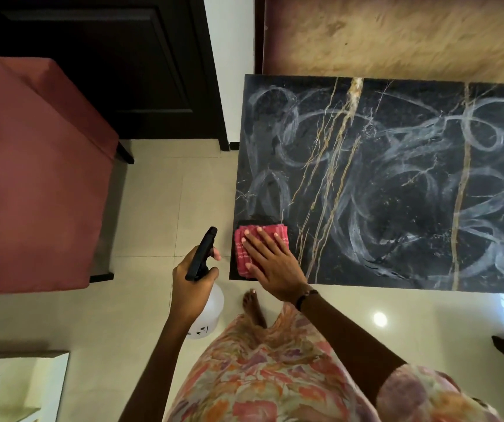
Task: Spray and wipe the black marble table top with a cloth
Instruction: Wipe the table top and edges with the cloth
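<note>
The black marble table top (pixel 396 184) with gold veins fills the right half of the view and is covered in whitish swirled smears. A folded red checked cloth (pixel 244 254) lies on its near left corner. My right hand (pixel 272 263) presses flat on the cloth with straight, spread fingers. My left hand (pixel 192 284) grips a spray bottle (pixel 211 303) by its black trigger head, held over the floor just left of the table corner. The bottle's white body hangs below my hand.
A red upholstered chair (pixel 31 178) stands to the left on the cream tiled floor (pixel 153 208). A dark door (pixel 107 56) is behind it. A tan fur rug (pixel 396 35) lies beyond the table. My bare foot (pixel 253 309) is near the table's front edge.
</note>
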Demonstrator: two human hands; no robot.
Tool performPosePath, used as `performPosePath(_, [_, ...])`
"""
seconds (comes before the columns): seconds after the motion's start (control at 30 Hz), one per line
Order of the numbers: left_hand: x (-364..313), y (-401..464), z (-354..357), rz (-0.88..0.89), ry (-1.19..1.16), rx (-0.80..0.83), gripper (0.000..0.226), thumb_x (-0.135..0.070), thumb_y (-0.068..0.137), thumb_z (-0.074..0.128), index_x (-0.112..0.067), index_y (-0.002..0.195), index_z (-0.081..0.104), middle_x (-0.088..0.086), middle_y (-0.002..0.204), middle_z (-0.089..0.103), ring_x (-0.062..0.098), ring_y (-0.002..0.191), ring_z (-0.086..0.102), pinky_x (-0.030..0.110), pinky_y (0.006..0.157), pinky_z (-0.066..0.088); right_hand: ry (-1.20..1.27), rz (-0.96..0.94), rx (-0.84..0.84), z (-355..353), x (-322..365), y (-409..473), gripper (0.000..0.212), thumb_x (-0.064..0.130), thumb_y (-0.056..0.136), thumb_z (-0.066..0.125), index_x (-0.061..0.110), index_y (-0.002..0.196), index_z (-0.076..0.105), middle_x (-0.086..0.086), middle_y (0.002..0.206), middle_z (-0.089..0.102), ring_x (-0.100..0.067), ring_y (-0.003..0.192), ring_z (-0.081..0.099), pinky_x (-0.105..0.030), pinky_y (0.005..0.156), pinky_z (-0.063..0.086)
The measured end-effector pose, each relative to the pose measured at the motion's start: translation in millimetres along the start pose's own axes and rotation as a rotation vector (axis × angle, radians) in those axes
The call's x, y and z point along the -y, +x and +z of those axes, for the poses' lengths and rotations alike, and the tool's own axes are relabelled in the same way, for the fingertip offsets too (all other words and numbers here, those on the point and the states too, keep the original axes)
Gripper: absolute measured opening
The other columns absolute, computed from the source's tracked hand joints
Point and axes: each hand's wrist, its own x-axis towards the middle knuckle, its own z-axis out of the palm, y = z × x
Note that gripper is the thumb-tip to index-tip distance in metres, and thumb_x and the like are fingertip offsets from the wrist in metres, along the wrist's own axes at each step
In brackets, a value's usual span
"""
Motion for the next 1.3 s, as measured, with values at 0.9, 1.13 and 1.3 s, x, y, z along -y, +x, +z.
performPosePath(0.9, [-31, 44, 43, -0.017, -0.005, -0.053, 0.041, 0.017, 0.077, 0.053, -0.021, 0.089, 0.063, -0.001, 0.084, 0.065, 0.02, 0.054, 0.045, 0.036, 0.062, 0.042, -0.063, -0.046, 0.009, -23, -113, 2, 0.056, 0.047, 0.101, 0.016, 0.027, 0.152, 0.008, 0.002, 0.16, 0.011, -0.021, 0.149, 0.002, -0.049, 0.12, 0.01])
performPosePath(1.13, [-31, 49, 47, -0.023, -0.013, -0.099, 0.049, 0.02, 0.075, 0.052, -0.026, 0.088, 0.063, -0.008, 0.085, 0.066, 0.024, 0.052, 0.043, 0.035, 0.058, 0.041, -0.009, 0.056, 0.011, -33, -59, 87, 0.058, 0.05, 0.098, 0.006, 0.026, 0.15, 0.009, 0.0, 0.161, 0.008, -0.023, 0.148, -0.002, -0.051, 0.12, 0.0])
performPosePath(1.3, [-33, 54, 52, -0.028, -0.009, -0.103, 0.045, 0.022, 0.075, 0.052, -0.019, 0.089, 0.063, 0.0, 0.069, 0.059, 0.016, 0.049, 0.042, 0.034, 0.057, 0.039, -0.034, -0.245, 0.081, -16, -63, 43, 0.054, 0.05, 0.101, 0.014, 0.028, 0.15, 0.017, 0.002, 0.157, 0.018, -0.023, 0.148, 0.007, -0.051, 0.119, 0.0])
